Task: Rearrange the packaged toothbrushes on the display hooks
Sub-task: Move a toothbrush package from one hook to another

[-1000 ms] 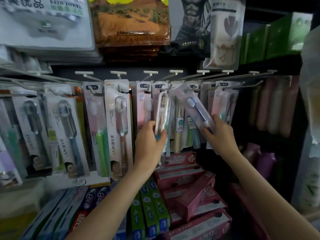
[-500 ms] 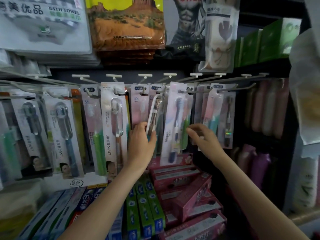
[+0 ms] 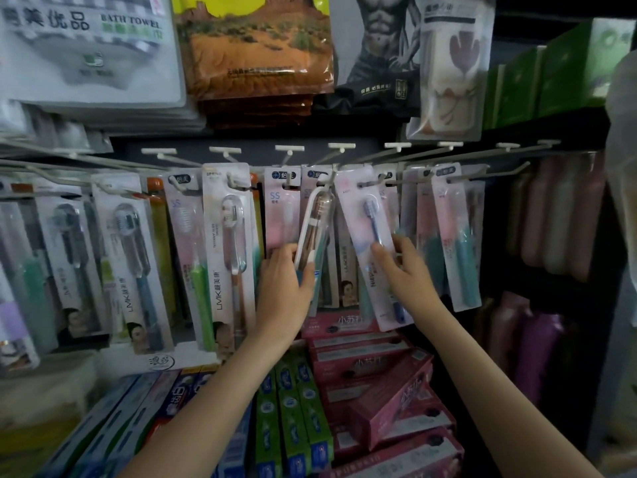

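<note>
Packaged toothbrushes hang in a row on white display hooks point(image 3: 341, 147). My left hand point(image 3: 284, 291) grips the lower end of a clear toothbrush case with a white edge point(image 3: 312, 229), which hangs tilted from a middle hook. My right hand point(image 3: 405, 270) pinches a pink-and-white pack with a blue toothbrush point(image 3: 367, 236); the thumb lies on its front. That pack's top sits by the same middle hook and its lower end swings right. A tall LMK pack point(image 3: 227, 250) hangs just left of my left hand.
Pink toothpaste boxes point(image 3: 372, 374), green ones point(image 3: 293, 412) and blue ones point(image 3: 138, 412) lie stacked below the hooks. Pink bottles point(image 3: 551, 219) stand on the dark shelf at right. Towel packs point(image 3: 86, 46) and other bagged goods hang above. Green boxes point(image 3: 565, 63) sit top right.
My right hand brought the blue-toothbrush pack down onto the middle hook, let go briefly, and now holds it again lower down. My left hand stayed on the clear case.
</note>
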`<state>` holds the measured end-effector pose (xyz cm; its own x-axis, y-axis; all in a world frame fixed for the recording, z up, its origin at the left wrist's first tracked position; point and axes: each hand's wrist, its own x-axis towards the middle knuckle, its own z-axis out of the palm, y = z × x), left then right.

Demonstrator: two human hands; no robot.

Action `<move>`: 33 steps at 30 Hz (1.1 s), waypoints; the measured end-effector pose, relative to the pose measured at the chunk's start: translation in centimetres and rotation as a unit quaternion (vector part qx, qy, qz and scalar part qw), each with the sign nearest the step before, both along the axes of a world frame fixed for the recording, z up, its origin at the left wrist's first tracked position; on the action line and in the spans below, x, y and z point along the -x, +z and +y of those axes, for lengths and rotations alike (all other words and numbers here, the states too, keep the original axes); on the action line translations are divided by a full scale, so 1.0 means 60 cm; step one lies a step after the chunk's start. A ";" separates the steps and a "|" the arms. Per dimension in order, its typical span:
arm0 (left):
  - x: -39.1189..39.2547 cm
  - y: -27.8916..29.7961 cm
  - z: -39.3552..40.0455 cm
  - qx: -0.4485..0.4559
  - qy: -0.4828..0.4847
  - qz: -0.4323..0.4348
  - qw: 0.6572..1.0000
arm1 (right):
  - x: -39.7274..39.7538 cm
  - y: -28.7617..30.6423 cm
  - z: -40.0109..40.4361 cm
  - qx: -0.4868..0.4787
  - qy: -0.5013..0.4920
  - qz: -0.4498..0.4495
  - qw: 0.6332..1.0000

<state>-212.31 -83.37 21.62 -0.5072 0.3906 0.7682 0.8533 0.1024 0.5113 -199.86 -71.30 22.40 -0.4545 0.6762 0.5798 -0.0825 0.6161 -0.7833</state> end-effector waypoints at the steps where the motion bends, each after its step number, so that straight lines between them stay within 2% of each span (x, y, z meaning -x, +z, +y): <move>1: -0.002 0.000 -0.001 0.001 -0.001 -0.002 1.000 | -0.002 0.000 -0.002 -0.013 -0.007 -0.001 1.000; 5: -0.019 -0.001 -0.007 -0.007 -0.023 -0.020 1.000 | -0.006 -0.003 -0.010 -0.096 -0.079 0.005 0.992; 9: -0.036 0.001 -0.018 -0.023 -0.053 -0.021 0.998 | -0.012 -0.004 -0.029 -0.223 -0.178 0.051 0.957; 13: -0.039 -0.007 -0.037 -0.015 -0.055 0.015 0.998 | -0.005 -0.004 -0.063 -0.298 -0.145 0.050 0.942; 16: -0.046 -0.013 -0.062 -0.030 -0.064 0.118 0.991 | 0.009 -0.014 -0.080 -0.304 -0.098 -0.017 0.947; 18: -0.042 -0.010 -0.083 -0.060 -0.054 0.188 0.979 | 0.020 -0.023 -0.085 -0.323 -0.115 -0.050 0.938; 20: -0.031 -0.005 -0.106 -0.082 -0.028 0.215 0.973 | 0.028 -0.025 -0.094 -0.331 -0.128 -0.052 0.933; 27: 0.045 0.007 -0.196 -0.122 0.052 0.142 0.981 | 0.094 0.007 -0.173 -0.370 -0.095 0.008 0.924; 31: 0.078 -0.002 -0.237 -0.101 0.088 0.129 0.983 | 0.115 0.012 -0.172 -0.265 -0.142 0.041 0.953; 33: 0.090 -0.005 -0.247 -0.076 0.110 0.134 0.982 | 0.120 0.008 -0.166 -0.242 -0.169 0.035 0.955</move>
<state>-217.74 -98.18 21.34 -0.3390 0.1659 0.9260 0.9249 0.2388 0.2958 -207.05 -81.24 22.91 -0.2064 0.4223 0.8827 0.1446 0.9053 -0.3993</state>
